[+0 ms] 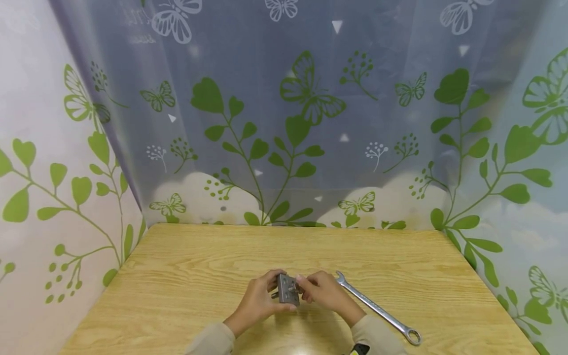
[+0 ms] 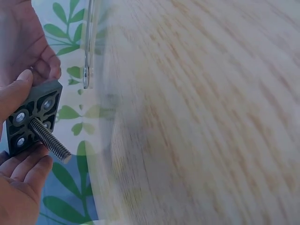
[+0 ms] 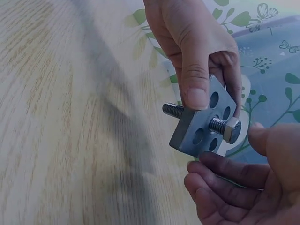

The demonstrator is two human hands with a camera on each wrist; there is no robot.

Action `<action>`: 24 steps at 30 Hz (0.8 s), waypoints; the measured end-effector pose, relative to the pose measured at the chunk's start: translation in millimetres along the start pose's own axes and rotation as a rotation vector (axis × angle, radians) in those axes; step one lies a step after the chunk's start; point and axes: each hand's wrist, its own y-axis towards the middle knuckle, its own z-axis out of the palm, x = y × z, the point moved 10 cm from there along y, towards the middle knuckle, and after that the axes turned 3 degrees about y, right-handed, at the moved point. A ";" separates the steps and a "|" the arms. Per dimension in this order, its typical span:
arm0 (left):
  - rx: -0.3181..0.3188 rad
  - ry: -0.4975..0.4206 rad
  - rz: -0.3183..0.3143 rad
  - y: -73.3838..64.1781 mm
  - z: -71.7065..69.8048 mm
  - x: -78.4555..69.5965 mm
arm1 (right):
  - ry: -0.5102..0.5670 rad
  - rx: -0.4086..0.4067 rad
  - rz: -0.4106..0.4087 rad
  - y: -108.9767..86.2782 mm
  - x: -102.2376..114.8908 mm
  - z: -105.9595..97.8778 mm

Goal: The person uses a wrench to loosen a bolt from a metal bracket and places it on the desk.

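My left hand (image 1: pixel 259 297) grips a square grey metal plate (image 3: pixel 190 129) by its edges, thumb on one side and fingers on the other. Several round holes pierce the plate. Through its middle runs a hex bolt (image 3: pixel 231 131), whose threaded shank (image 2: pixel 50 140) sticks out of the ribbed back, as the left wrist view shows. Close by the bolt head is my right hand (image 1: pixel 326 292). In the right wrist view its thumb stands slightly apart from the head, and its loosely bent fingers (image 3: pixel 225 176) lie just under the plate's lower edge.
A combination wrench (image 1: pixel 377 309) lies slantwise on the wooden table (image 1: pixel 199 256), right of my right hand, ring end nearer me. Sheets printed with leaves and butterflies (image 1: pixel 275 162) enclose the table at the back and both sides.
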 end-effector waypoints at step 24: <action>0.004 -0.006 0.048 -0.8 -0.3 -2.5 | -0.090 0.012 -0.192 -2.5 19.3 1.2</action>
